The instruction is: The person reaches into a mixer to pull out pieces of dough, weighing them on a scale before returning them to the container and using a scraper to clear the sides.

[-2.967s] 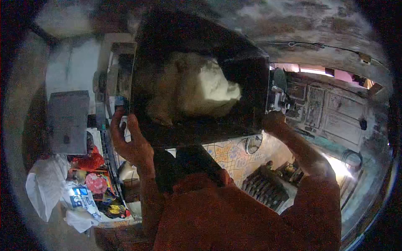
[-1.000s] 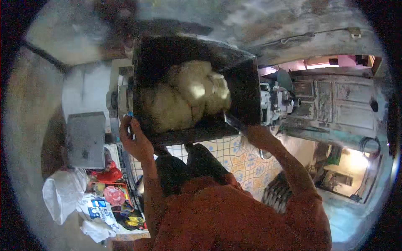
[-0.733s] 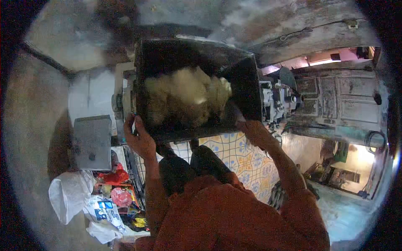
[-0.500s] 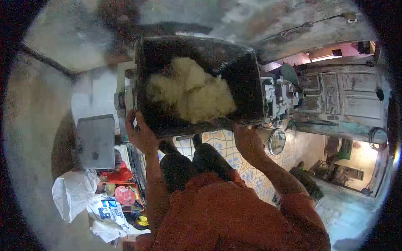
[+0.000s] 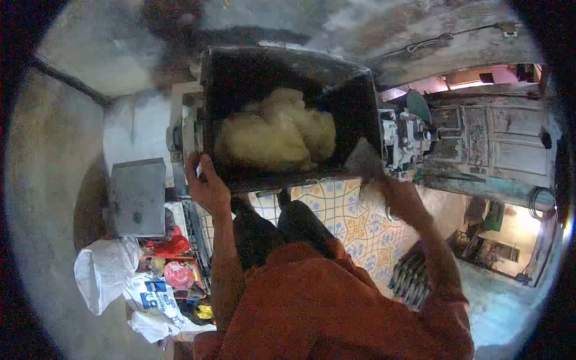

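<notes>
A large lump of pale yellow dough (image 5: 270, 141) lies in a dark, deep metal mixing trough (image 5: 240, 66), its surface slightly blurred. At the trough's front left corner, my left hand (image 5: 209, 187) grips the rim with thumb and fingers either side of the edge. A flat, wide-bladed scraper (image 5: 362, 159) is in my right hand (image 5: 396, 195), fingers wrapped round its handle. Its blade points up and overlaps the trough's front right corner in this view, beside the dough.
White machine parts (image 5: 405, 137) are mounted on the trough's right side. A grey metal box (image 5: 139, 201) stands at left, above white plastic bags (image 5: 108, 273) and a red bag (image 5: 171, 241). Patterned floor tiles (image 5: 345, 219) show below. A worn cabinet (image 5: 519, 135) is at right.
My right hand has left the trough's front rim, moved right and now holds the scraper. The dough has turned and changed shape. My left hand stays at the left corner.
</notes>
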Tool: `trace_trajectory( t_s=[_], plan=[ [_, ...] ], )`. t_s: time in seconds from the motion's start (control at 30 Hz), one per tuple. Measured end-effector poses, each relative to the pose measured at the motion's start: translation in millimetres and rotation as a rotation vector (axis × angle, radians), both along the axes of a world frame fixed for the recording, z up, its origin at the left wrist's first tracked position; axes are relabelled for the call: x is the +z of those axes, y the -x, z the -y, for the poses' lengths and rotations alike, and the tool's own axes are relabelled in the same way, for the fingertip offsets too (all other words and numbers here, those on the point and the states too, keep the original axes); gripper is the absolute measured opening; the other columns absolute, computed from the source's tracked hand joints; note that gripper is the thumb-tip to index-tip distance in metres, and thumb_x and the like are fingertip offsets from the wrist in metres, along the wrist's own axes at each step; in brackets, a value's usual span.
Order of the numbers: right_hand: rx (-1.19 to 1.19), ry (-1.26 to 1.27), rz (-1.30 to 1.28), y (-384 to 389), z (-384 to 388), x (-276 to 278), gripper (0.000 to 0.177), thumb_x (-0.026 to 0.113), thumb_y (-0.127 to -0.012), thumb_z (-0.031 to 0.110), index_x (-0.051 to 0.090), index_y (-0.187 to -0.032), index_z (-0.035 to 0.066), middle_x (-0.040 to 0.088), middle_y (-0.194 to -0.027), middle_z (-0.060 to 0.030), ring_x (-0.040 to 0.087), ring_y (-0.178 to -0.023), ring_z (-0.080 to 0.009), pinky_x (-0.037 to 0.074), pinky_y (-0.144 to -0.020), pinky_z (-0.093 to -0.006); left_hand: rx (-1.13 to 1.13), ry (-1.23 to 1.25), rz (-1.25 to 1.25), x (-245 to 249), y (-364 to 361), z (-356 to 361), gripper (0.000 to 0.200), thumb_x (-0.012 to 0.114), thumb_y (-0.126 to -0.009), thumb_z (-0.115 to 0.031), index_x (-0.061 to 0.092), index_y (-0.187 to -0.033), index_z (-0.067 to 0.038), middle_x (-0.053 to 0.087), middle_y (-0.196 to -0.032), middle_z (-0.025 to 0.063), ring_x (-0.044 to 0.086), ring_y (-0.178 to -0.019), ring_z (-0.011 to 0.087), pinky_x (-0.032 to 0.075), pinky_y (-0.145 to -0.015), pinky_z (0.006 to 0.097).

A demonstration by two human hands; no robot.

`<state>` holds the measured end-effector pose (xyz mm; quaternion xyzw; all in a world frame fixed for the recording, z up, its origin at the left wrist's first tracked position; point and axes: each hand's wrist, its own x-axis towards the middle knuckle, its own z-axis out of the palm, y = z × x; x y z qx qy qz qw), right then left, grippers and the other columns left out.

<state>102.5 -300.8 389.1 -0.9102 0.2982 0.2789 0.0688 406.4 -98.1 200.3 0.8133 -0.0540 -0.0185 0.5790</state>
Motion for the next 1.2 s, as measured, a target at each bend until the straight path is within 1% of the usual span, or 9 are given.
trace_trajectory(
  t_s=[0.1, 0.23, 0.33, 0.47, 0.67, 0.8, 0.93, 1.03, 1.2],
  plan=[
    [-0.005, -0.214, 0.120, 42, 53, -18, 0.033, 0.061, -0.088, 0.036, 0.061, -0.092, 0.003, 0.058, -0.061, -0.0110, 0.057, -0.048, -0.0236, 0.046, -0.045, -0.0359, -0.007, 0.041, 0.011, -8, -3, -1, 0.042, 0.058, -0.094, -0.035, 0.059, -0.114, 0.002, 0.064, -0.108, 0.0174, 0.062, -0.098, 0.0295, 0.047, -0.088, 0.0397],
    [-0.834, -0.486, -0.127, 91, 128, -60, 0.053, 0.055, -0.090, 0.056, 0.060, -0.070, 0.007, 0.051, -0.050, -0.0027, 0.048, -0.039, -0.0117, 0.041, -0.037, -0.0298, -0.006, 0.022, 0.002, -5, -5, -2, 0.039, 0.060, -0.093, -0.031, 0.060, -0.112, 0.003, 0.064, -0.108, 0.0178, 0.062, -0.097, 0.0296, 0.047, -0.087, 0.0399],
    [-0.684, -0.694, -0.202, -11, 98, -8, 0.051, 0.055, -0.089, 0.055, 0.059, -0.070, 0.008, 0.050, -0.052, 0.0006, 0.046, -0.039, -0.0106, 0.040, -0.036, -0.0288, 0.002, 0.031, 0.005, 3, -3, 0, 0.039, 0.060, -0.093, -0.030, 0.060, -0.113, 0.003, 0.064, -0.108, 0.0178, 0.062, -0.097, 0.0293, 0.048, -0.086, 0.0390],
    [-0.965, -0.813, -0.392, -66, 66, -13, 0.052, 0.051, -0.090, 0.058, 0.056, -0.069, 0.011, 0.049, -0.054, 0.0017, 0.044, -0.039, -0.0093, 0.037, -0.034, -0.0265, 0.032, 0.080, -0.028, 0, 1, 1, 0.038, 0.060, -0.093, -0.031, 0.060, -0.113, 0.002, 0.064, -0.108, 0.0162, 0.062, -0.097, 0.0283, 0.049, -0.083, 0.0373],
    [-0.685, -0.846, -0.294, -176, -13, 5, 0.057, 0.047, -0.091, 0.059, 0.051, -0.065, 0.009, 0.047, -0.050, -0.0011, 0.042, -0.034, -0.0116, 0.034, -0.030, -0.0283, 0.007, 0.051, -0.067, 11, 0, 0, 0.038, 0.061, -0.093, -0.032, 0.060, -0.113, 0.000, 0.063, -0.109, 0.0148, 0.060, -0.099, 0.0278, 0.048, -0.083, 0.0384],
    [-0.693, -0.816, 0.141, -151, -2, 4, 0.052, 0.048, -0.093, 0.053, 0.052, -0.067, 0.007, 0.048, -0.050, -0.0025, 0.045, -0.035, -0.0129, 0.036, -0.031, -0.0309, 0.024, 0.013, 0.019, 1, 0, -1, 0.037, 0.061, -0.092, -0.032, 0.061, -0.112, 0.000, 0.063, -0.108, 0.0147, 0.060, -0.098, 0.0288, 0.047, -0.084, 0.0391],
    [-0.778, -0.448, 0.501, -104, -9, 5, 0.029, 0.051, -0.095, 0.033, 0.059, -0.087, 0.006, 0.056, -0.063, -0.0054, 0.055, -0.049, -0.0133, 0.045, -0.044, -0.0308, 0.023, -0.009, 0.012, 17, 0, 1, 0.036, 0.060, -0.093, -0.031, 0.061, -0.111, 0.000, 0.063, -0.109, 0.0153, 0.060, -0.099, 0.0301, 0.046, -0.088, 0.0393],
    [0.235, 0.267, 0.254, 8, 13, -107, 0.022, 0.049, -0.092, 0.019, 0.060, -0.105, 0.005, 0.061, -0.081, -0.0099, 0.062, -0.065, -0.0165, 0.047, -0.052, -0.0326, -0.005, -0.013, 0.032, 20, 1, -1, 0.035, 0.059, -0.094, -0.031, 0.061, -0.111, 0.000, 0.063, -0.109, 0.0157, 0.059, -0.101, 0.0300, 0.044, -0.090, 0.0394],
    [0.065, 0.278, 0.040, 21, -10, -110, 0.032, 0.051, -0.088, 0.015, 0.056, -0.118, 0.007, 0.061, -0.093, -0.0116, 0.060, -0.069, -0.0213, 0.046, -0.053, -0.0329, -0.038, 0.064, 0.030, -1, -4, -6, 0.037, 0.058, -0.094, -0.031, 0.060, -0.114, 0.000, 0.062, -0.113, 0.0162, 0.059, -0.104, 0.0280, 0.045, -0.091, 0.0391]
  ],
)
